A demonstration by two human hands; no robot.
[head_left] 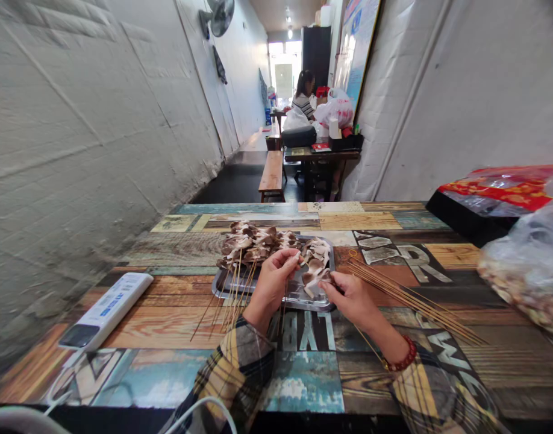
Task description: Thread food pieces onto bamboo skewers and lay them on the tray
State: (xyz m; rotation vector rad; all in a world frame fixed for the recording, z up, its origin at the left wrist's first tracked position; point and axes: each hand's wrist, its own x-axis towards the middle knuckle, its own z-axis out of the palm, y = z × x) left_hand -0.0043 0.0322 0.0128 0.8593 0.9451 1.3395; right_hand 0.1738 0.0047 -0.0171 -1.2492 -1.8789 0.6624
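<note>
My left hand (274,280) is closed in a pinch over the tray, with a small pale piece at the fingertips that looks like mushroom. My right hand (355,298) is closed on a thin bamboo skewer (369,343), whose lower end runs back under my wrist. Grey-brown and white oyster mushroom pieces (313,278) sit at its fingertips. Beneath both hands lies a clear plastic tray (321,303). Skewered mushrooms (249,244) are piled on its left side, their sticks (235,295) pointing toward me. Loose mushroom pieces (317,248) lie at its right end.
Several bare skewers (416,301) lie right of the tray, near a rubber band (352,254). A white power bank (107,310) with a cable rests at left. A filled plastic bag (529,265) and black box (457,217) stand right. Beyond are a bench (271,172) and a seated person (303,96).
</note>
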